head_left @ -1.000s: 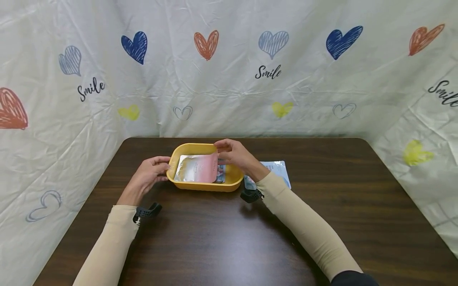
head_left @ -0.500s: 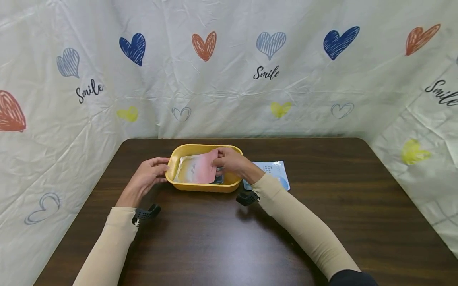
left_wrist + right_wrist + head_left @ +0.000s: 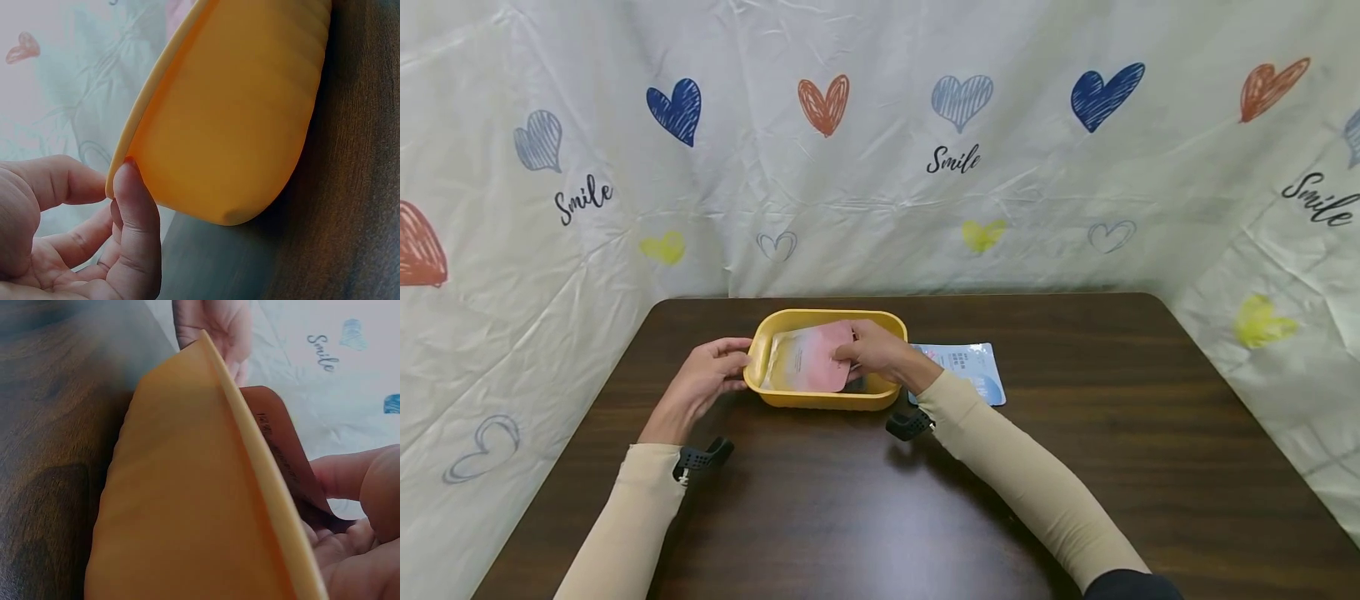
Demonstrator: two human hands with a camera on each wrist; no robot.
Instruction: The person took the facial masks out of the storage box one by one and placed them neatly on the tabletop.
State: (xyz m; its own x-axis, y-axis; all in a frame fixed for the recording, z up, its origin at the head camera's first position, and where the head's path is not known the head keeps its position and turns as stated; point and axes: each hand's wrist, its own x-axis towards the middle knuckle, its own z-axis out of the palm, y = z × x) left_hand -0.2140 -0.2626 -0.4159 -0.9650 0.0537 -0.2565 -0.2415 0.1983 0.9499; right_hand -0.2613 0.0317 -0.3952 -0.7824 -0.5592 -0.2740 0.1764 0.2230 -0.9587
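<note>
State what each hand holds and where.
The right hand pinches the packet by its pink end; the left hand pinches the yellow basket by its left rim.

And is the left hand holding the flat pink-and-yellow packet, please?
No, the left hand pinches the oblong yellow plastic basket by its rim.

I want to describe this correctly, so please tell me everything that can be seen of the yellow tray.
The yellow tray is oblong, with rounded corners, a lipped rim and faintly rippled walls; it looks like plastic. It stands upright on the dark table, near the far edge. The left hand pinches its rim at the left end. Inside, the right hand pinches a packet, pink at one end.
</note>
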